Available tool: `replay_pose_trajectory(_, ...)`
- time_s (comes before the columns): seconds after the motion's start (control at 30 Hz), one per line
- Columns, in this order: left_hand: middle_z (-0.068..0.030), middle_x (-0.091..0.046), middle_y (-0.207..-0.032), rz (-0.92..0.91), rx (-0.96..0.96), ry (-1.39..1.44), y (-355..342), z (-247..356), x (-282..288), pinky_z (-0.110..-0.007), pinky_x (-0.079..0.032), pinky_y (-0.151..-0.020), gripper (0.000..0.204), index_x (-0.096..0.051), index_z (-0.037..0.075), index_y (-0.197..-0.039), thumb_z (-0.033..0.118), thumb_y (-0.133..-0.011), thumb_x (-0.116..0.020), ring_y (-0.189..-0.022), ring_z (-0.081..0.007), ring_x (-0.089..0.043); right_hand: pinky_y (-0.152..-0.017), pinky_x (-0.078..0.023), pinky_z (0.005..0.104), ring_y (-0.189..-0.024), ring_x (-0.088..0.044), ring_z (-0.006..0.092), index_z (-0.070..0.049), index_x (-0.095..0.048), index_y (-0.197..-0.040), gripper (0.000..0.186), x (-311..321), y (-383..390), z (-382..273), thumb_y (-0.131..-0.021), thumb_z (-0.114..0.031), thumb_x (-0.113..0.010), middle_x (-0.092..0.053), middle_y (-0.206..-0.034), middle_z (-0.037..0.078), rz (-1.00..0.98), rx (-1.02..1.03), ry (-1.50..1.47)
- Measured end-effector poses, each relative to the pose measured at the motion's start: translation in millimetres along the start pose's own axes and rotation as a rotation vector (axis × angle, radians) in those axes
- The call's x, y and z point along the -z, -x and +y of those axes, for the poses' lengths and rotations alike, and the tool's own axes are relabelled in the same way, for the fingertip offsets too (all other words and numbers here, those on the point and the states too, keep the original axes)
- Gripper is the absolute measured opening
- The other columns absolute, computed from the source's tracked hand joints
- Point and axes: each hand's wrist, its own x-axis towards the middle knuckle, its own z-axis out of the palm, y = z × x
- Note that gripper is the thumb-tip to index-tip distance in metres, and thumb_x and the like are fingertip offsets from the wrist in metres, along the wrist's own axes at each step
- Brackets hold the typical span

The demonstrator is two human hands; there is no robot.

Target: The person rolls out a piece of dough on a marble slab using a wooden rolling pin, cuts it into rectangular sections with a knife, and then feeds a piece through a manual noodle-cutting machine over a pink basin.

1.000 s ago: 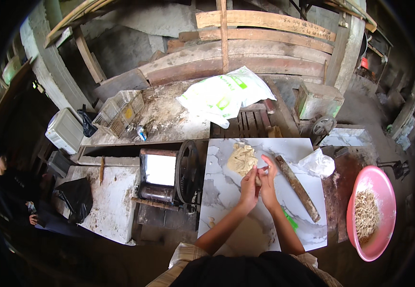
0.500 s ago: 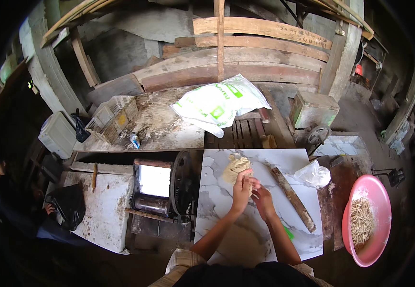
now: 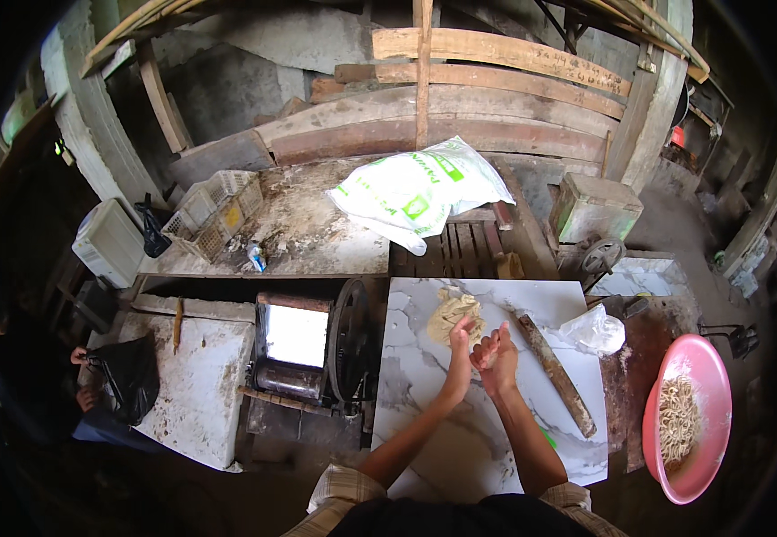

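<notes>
A crumpled beige mass of dough (image 3: pixel 451 313) rests on the marble-patterned board in front of me. Just at its near side, my left hand (image 3: pixel 460 349) has its fingers stretched upward. Close against it, my right hand (image 3: pixel 499 362) is turned palm up with curled fingers; whether a small piece is in them I cannot make out. A long worn wooden rolling rod (image 3: pixel 555 376) lies slantwise to the right of my hands. Behind its far end sits a clear plastic bag with white contents (image 3: pixel 596 329).
A roller machine with a large wheel (image 3: pixel 345 340) stands left of the board (image 3: pixel 406 421). At right is a pink basin (image 3: pixel 715 421) of noodle-like strands. A white-green sack (image 3: pixel 424 188) and plastic crates (image 3: pixel 214 215) lie behind. Another person handles a black bag (image 3: pixel 133 380) at far left.
My hands have drawn slightly back from the dough, and my right hand has turned palm up with its fingers curling. The person at left has raised the black bag.
</notes>
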Motion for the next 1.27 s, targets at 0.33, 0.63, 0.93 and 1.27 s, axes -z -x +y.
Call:
replay_pose_trajectory(0.33,-0.0019,-0.06,-0.103,0.082,0.229,0.173,-17.1,-18.5,11.3,-0.029,-0.046,-0.076,0.016,-0.06,0.012,-0.107,0.018,-0.093,-0.058,-0.092,-0.0136,-0.057,-0.085,-0.034,0.0406,-0.093,-0.041,0.0289,-0.008,-0.062,-0.103,0.02,5.4,1.9,11.9,-0.093,-0.015,-0.046,-0.05,-0.093,0.013,0.144,0.807,1.35)
replay_pose_trajectory(0.63,-0.0045,-0.051,-0.101,-0.232,-0.729,-1.255,-14.4,-41.3,21.2,-0.041,-0.034,-0.086,0.027,-0.06,0.013,-0.1,0.003,-0.075,-0.064,-0.099,-0.0218,-0.05,-0.062,-0.043,0.0435,-0.06,-0.055,0.0348,-0.005,-0.056,-0.064,0.032,56.8,-6.2,-5.8,-0.093,-0.017,-0.05,-0.056,-0.058,0.014,0.227,0.574,1.497)
replay_pose_trajectory(0.93,-0.0079,-0.042,-0.124,-0.168,-0.668,-1.346,0.1,-8.3,26.8,-0.046,-0.028,-0.096,0.043,-0.053,0.014,-0.116,0.013,-0.076,-0.067,-0.116,-0.0286,-0.038,-0.09,-0.04,0.0429,-0.108,-0.049,0.0293,-0.009,-0.061,-0.1,0.018,52.0,10.4,-4.8,-0.083,-0.007,-0.057,-0.053,-0.116,0.012,-0.058,0.28,1.781)
replay_pose_trajectory(1.27,-0.0131,-0.051,-0.117,0.104,-0.75,-1.151,122.1,41.8,39.2,-0.043,-0.029,-0.098,0.03,-0.058,0.009,-0.112,0.012,-0.083,-0.061,-0.114,-0.0311,-0.04,-0.106,-0.03,0.0417,-0.122,-0.045,0.0334,0.001,-0.047,-0.129,0.045,-23.9,222.5,-277.3,-0.088,-0.018,-0.051,-0.052,-0.127,0.018,0.057,1.558,1.195)
